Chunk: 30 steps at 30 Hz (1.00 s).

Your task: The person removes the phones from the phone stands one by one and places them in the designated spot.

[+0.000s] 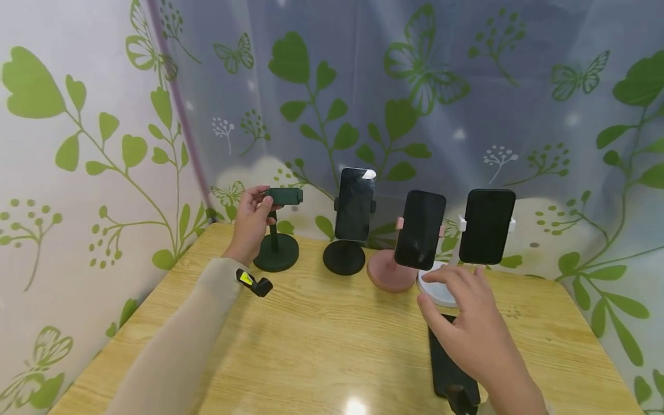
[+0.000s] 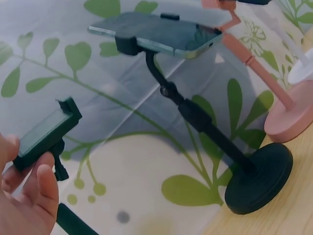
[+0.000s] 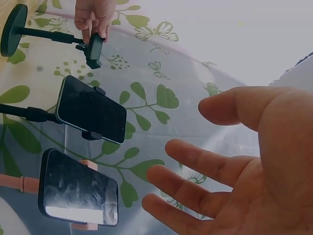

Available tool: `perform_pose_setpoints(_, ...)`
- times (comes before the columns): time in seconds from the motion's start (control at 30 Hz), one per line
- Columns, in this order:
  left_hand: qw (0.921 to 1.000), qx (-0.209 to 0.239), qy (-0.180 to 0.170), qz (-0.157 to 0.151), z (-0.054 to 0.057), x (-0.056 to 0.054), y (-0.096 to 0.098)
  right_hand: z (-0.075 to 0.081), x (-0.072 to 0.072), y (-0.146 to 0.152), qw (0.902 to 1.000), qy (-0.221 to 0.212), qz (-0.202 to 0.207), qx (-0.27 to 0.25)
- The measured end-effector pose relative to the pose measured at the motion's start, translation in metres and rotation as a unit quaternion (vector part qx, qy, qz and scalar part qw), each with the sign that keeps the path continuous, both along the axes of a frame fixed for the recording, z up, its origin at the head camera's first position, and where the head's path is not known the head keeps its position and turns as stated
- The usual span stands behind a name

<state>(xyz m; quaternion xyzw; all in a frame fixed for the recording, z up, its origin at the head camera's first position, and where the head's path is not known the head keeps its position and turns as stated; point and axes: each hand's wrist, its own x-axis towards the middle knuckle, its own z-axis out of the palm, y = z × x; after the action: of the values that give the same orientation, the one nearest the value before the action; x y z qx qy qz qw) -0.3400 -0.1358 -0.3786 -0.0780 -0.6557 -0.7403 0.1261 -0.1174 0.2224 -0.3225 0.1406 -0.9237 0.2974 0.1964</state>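
Observation:
At the left of the table, my left hand (image 1: 252, 222) pinches the end of the clamp (image 1: 285, 196) on a dark green phone stand (image 1: 277, 253). The clamp has no phone in it; in the left wrist view its green holder (image 2: 46, 129) sits between thumb and fingers. My right hand (image 1: 469, 325) hovers over a dark phone (image 1: 448, 369) lying on the table and covers part of it. Its fingers are spread and relaxed, and the right wrist view shows nothing in that hand (image 3: 234, 171).
To the right of the green stand are a black stand (image 1: 344, 257), a pink stand (image 1: 389, 271) and a white stand (image 1: 436, 291), each holding a phone upright. A patterned curtain (image 1: 358, 115) hangs close behind the wooden table (image 1: 311, 340).

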Motion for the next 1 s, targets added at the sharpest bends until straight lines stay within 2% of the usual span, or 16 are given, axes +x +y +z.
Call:
perform_pose_setpoints(0.13, 0.9998, 0.002, -0.001, -0.018, -0.002, -0.006, -0.002, 0.001, -0.002, 0.000, 0.9999, -0.013, 0.004, 0.008)
perform_pose_setpoints(0.27, 0.9994, 0.004, -0.023, -0.026, -0.001, -0.009, -0.004, 0.002, -0.001, 0.001, 0.9991, -0.038, -0.005, 0.017)
perform_pose_setpoints(0.33, 0.9993, -0.003, -0.034, -0.016, 0.000, -0.007, -0.004, 0.002, 0.000, 0.001, 0.9985, -0.050, -0.011, 0.020)
perform_pose_setpoints(0.4, 0.9990, -0.024, -0.035, 0.017, 0.005, 0.000, -0.003, 0.002, 0.001, 0.000, 0.9980, -0.058, -0.016, 0.022)
perform_pose_setpoints(0.5, 0.9953, -0.059, 0.012, 0.075, 0.017, 0.023, 0.003, 0.002, 0.001, -0.001, 0.9980, -0.059, -0.016, 0.016)
perform_pose_setpoints(0.57, 0.9913, -0.080, 0.065, 0.082, 0.026, 0.043, 0.011, 0.002, 0.001, -0.001, 0.9983, -0.056, -0.017, 0.011)
perform_pose_setpoints(0.6, 0.9891, -0.088, 0.096, 0.069, 0.031, 0.054, 0.017, 0.002, 0.001, -0.001, 0.9984, -0.052, -0.019, 0.008)
perform_pose_setpoints(0.67, 0.9827, -0.106, 0.151, 0.021, 0.038, 0.077, 0.027, 0.002, 0.001, -0.001, 0.9988, -0.043, -0.022, 0.004)
perform_pose_setpoints(0.77, 0.9677, -0.145, 0.200, -0.052, 0.044, 0.107, 0.040, 0.002, 0.001, -0.002, 0.9995, -0.023, -0.023, -0.004)
perform_pose_setpoints(0.87, 0.9538, -0.192, 0.217, -0.079, 0.044, 0.129, 0.047, 0.001, 0.001, -0.003, 0.9996, -0.002, -0.024, -0.012)
perform_pose_setpoints(1.0, 0.9418, -0.243, 0.215, -0.088, 0.037, 0.140, 0.053, -0.001, 0.002, -0.004, 0.9994, 0.014, -0.028, -0.013)
